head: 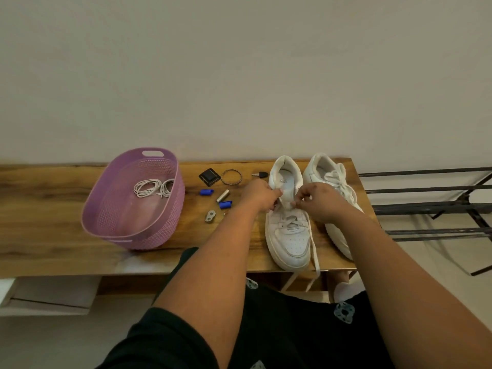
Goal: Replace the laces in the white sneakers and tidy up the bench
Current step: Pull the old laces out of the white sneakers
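Hands (262, 194) (318, 199) pinch lace (315, 251) over sneaker (288, 235).

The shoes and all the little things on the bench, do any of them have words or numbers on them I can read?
Insole print inside the left sneaker: a small mark, too blurred to read.
Right sneaker, purple basket, black square thing, blue caps: no text shows.
Nothing here can be read.

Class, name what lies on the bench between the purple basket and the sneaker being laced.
Head view: two blue caps, a silver tube and a metal tag.
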